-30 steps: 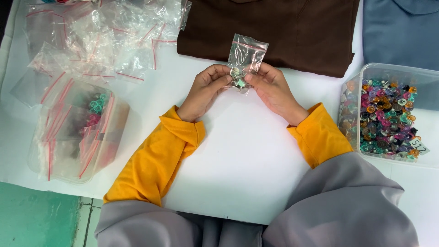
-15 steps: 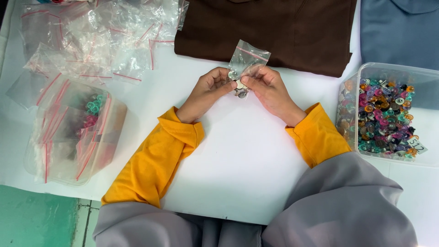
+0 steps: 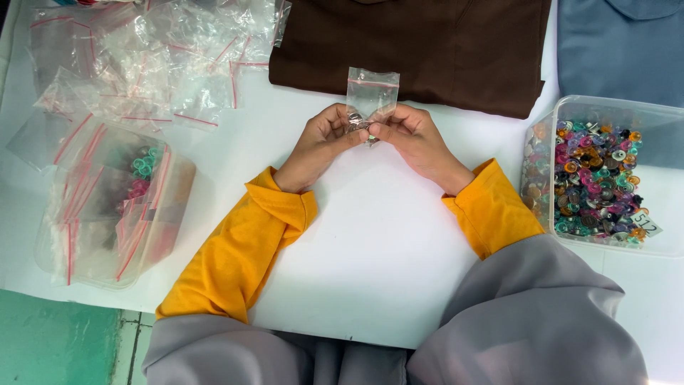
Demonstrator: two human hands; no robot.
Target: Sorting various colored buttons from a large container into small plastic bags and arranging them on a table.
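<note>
Your left hand [image 3: 320, 142] and right hand [image 3: 413, 139] both pinch the small zip bag [image 3: 372, 96] over the white table [image 3: 385, 264], same as a second ago. It stands a bit straighter now, and the buttons [image 3: 355, 120] have slid to the bottom, bunched at your fingertips, so it looks loaded.

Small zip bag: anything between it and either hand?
Nothing visible. The left hand and right hand both pinch the lower end of the small zip bag directly, above the white table. Its upper part stands free of other things.
</note>
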